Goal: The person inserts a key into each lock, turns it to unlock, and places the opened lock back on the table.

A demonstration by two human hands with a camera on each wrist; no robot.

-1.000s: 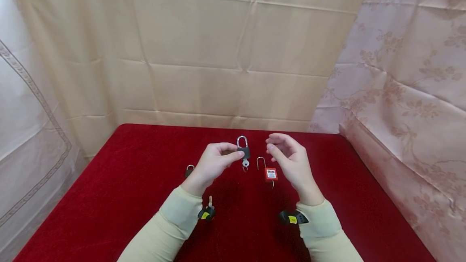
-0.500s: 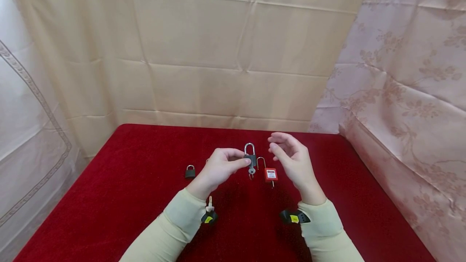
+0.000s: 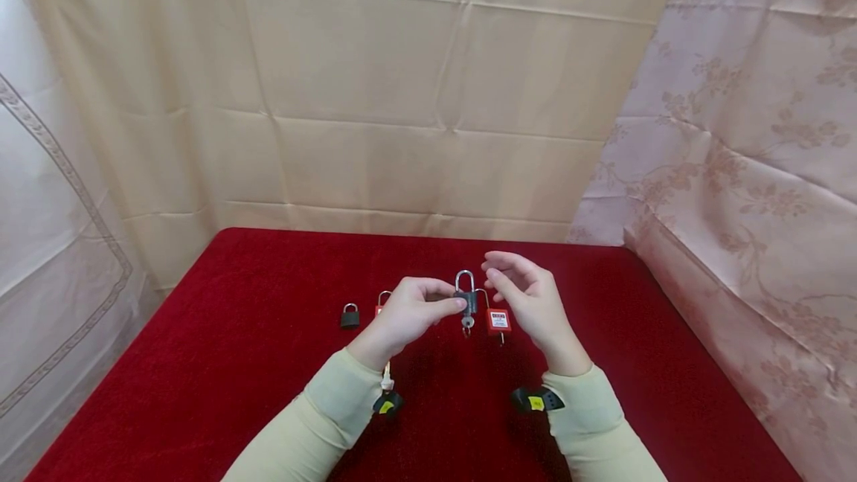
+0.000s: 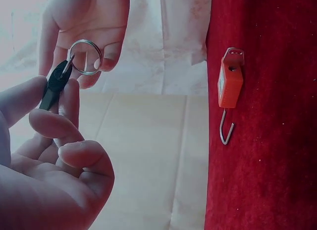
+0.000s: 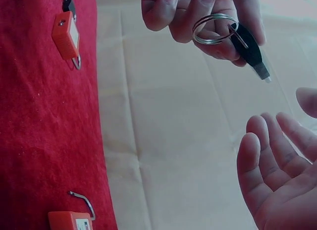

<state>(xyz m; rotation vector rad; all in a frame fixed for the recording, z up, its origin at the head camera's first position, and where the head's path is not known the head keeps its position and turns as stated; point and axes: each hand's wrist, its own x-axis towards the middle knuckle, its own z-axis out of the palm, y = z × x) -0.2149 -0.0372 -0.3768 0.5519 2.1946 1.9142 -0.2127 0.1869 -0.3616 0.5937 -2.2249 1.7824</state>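
Observation:
Between thumb and fingers, my left hand (image 3: 405,312) pinches a dark padlock (image 3: 470,302), its shackle pointing up and closed into the body. A key (image 3: 467,323) sits in the bottom of that lock; its metal ring (image 4: 100,61) shows large in the left wrist view. My right hand (image 3: 532,307) is held just right of the lock, fingers loosely bent, with nothing in it. Below and between the hands lies a red padlock (image 3: 498,321) with a white label, its shackle swung free on one side and a key at its lower end.
Left of my left hand, a small black padlock (image 3: 350,317) lies on the red cloth (image 3: 254,363). Another red padlock (image 3: 379,310) is mostly hidden behind that hand. By the left wrist strap lies a key (image 3: 387,378), partly covered. Curtains (image 3: 375,95) hang behind the table.
My left hand has carried the dark padlock right and slightly lower, uncovering the small black padlock and part of a red one. My right hand has shifted slightly left and down.

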